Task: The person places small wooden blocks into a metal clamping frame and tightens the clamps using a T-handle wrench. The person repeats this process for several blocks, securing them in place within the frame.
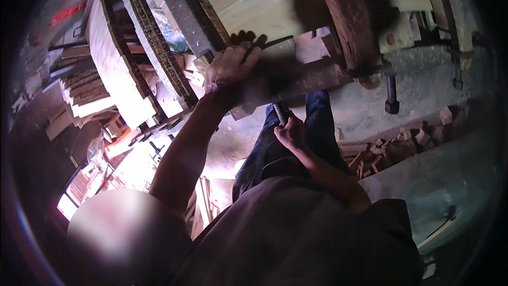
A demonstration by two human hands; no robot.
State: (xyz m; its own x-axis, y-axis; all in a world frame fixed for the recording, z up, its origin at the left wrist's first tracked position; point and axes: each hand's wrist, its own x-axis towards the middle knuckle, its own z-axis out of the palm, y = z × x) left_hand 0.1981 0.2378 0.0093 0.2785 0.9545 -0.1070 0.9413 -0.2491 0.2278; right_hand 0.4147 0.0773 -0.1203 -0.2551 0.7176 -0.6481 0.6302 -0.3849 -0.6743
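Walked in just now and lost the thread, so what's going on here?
A person's right hand is closed around a threaded screw that sticks out below a dark bar. Their left hand rests near the bar's left end. Farther right, a bolt points downward with no hand on it. Wood offcuts lie piled beyond the right forearm.

Dimly lit; bleached by glare on planks (pixel 112 55) at left; shadowed at upper centre; curved and blackened toward the rim; blurred at lower left.
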